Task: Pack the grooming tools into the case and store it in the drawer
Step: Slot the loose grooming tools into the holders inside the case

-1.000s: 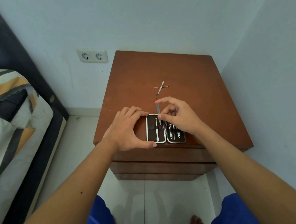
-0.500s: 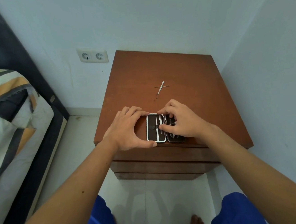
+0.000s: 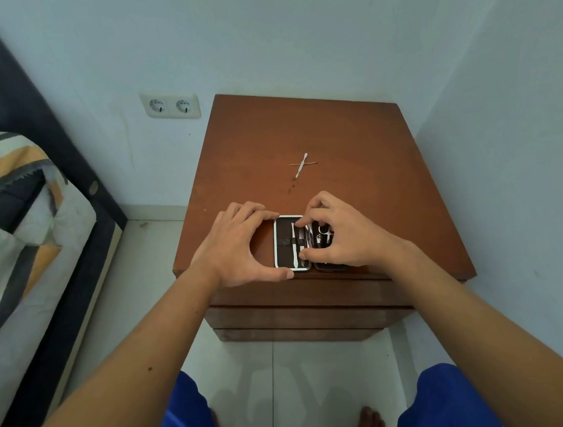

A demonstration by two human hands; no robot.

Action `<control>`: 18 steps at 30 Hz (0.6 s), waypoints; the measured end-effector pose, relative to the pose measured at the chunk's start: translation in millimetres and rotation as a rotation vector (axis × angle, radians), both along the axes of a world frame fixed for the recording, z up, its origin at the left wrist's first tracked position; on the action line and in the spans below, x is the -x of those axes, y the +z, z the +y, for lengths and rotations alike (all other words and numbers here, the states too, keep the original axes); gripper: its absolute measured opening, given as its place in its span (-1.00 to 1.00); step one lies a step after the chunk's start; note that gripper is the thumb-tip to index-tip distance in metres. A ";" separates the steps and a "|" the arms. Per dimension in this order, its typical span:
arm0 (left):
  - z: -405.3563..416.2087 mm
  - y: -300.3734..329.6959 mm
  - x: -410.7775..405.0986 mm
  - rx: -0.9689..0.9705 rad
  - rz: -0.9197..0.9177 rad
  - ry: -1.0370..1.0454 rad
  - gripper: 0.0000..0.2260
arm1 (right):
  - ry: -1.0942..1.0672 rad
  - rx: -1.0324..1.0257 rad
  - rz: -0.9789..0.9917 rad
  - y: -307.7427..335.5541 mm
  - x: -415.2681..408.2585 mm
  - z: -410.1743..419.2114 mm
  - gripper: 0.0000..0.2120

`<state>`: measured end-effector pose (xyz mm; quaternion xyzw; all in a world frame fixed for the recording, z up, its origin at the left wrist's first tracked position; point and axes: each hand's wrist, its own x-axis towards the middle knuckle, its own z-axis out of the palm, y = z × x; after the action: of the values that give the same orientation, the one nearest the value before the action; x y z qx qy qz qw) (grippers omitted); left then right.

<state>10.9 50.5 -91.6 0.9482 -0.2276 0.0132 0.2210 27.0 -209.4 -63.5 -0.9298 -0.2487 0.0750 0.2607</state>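
Note:
An open dark grooming case (image 3: 285, 252) with a silver rim lies near the front edge of the brown nightstand (image 3: 352, 144). Several metal tools sit in its straps. My left hand (image 3: 233, 247) grips the case's left half, fingers on its far edge and thumb on its near edge. My right hand (image 3: 340, 233) covers the right half, and its index finger and thumb press a thin metal tool (image 3: 303, 242) into the left half by the hinge. Two thin metal tools (image 3: 302, 165) lie crossed on the top, farther back. Closed drawer fronts (image 3: 299, 309) show below the top.
A bed (image 3: 5, 219) with a striped cover and dark frame stands to the left. A double wall socket (image 3: 170, 105) is on the wall behind. A wall runs close along the nightstand's right side. My knees in blue shorts and bare feet are below on the tiled floor.
My right hand brought the thin tool down from above the case and now presses it into the case by the hinge. My left hand has stayed on the case.

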 end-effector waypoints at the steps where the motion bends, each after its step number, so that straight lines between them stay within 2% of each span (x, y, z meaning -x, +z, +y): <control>1: 0.1 -0.5 -0.2 -0.001 -0.001 -0.002 -0.03 | -0.021 -0.025 -0.008 0.7 -1.9 -0.2 -0.53; 5: 0.1 -0.9 -0.3 0.016 0.006 -0.001 -0.02 | -0.192 -0.159 -0.114 4.6 -28.0 0.4 -0.76; 8: 0.1 -0.9 -0.4 0.015 0.016 -0.004 -0.01 | -0.372 -0.190 -0.134 5.4 -61.2 2.0 -0.78; 11: 1.2 -0.9 -0.8 0.015 0.017 -0.007 -0.01 | -0.476 -0.188 -0.091 -2.6 -93.6 3.2 -0.66; 16: 1.7 -1.7 -1.1 0.015 0.012 -0.009 0.00 | -0.516 -0.096 -0.039 -10.2 -126.8 12.3 -0.27; 18: 1.8 -2.2 -1.2 0.013 0.017 -0.009 0.00 | -0.518 -0.046 -0.017 -10.5 -135.1 15.0 -0.19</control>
<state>12.1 52.3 -93.8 0.9458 -0.2299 0.0054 0.2293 162.1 -194.4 -74.0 -0.9569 -0.0060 -0.0080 0.2902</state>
